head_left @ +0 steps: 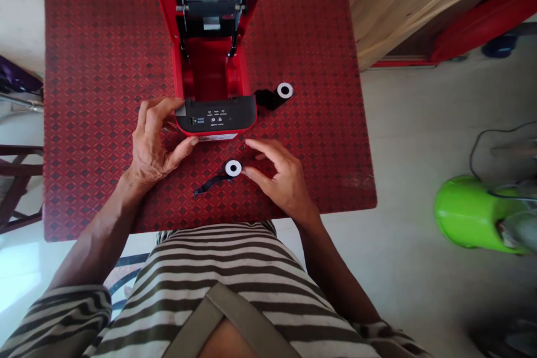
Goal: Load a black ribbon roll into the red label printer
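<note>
A red and black label printer (216, 116) stands on the table with its lid (212, 3) raised and its red roll compartment bare. My left hand (153, 137) grips the printer's front left corner, fingers on the top edge and thumb against the front face. Near the front lies a small roll (233, 168) with a white end and a dark strip trailing to the left. Just right of this roll is my right hand (279, 173), thumb and fingers apart, the thumb tip close to the roll; I cannot tell whether they touch.
A second roll (285, 90) with a black strip lies right of the printer. Everything rests on a red patterned table (319, 140). On the floor to the right stands a green bucket (467, 212), with a cable (474, 156) nearby. A wooden chair (20, 179) is at the left.
</note>
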A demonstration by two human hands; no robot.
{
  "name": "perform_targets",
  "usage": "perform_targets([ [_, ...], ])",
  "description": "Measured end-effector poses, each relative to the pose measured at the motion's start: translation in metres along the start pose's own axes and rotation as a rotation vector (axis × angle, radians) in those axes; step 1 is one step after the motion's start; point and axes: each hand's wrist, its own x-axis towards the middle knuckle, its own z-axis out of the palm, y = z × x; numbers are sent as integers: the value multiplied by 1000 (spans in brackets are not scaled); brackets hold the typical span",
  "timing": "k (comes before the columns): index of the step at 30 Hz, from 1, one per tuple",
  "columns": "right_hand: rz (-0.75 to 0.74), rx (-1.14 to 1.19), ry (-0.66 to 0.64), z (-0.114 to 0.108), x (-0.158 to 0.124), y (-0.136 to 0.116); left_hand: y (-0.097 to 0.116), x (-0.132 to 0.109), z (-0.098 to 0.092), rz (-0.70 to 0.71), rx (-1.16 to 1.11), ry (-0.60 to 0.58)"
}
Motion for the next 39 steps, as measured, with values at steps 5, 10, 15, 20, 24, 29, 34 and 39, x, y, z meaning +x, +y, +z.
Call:
perform_targets([
  [5, -116, 12, -156, 9, 3, -2, -2, -1, 1, -59, 61, -35],
  [10, -129, 57, -56, 18, 2, -6, -4, -2, 2, -36, 40, -39],
  [15, 69, 354, -139, 2, 13, -33, -3, -2, 1, 0, 71, -34],
  [20, 11, 509, -166, -26, 48, -58, 1, 1, 0, 54, 18, 1],
  [24, -115, 282, -153, -36, 81, -65, 5, 1, -2, 48, 21, -7],
  [29, -300, -145, -106, -38, 126, -68, 6, 0, -2, 71, 36, -16],
  [34, -331, -503, -267, -17, 162, -61, 6, -3, 0, 27, -4, -33],
  [39, -289, -667, -387, -1, 177, -61, 8, -3, 0, 13, -13, -34],
])
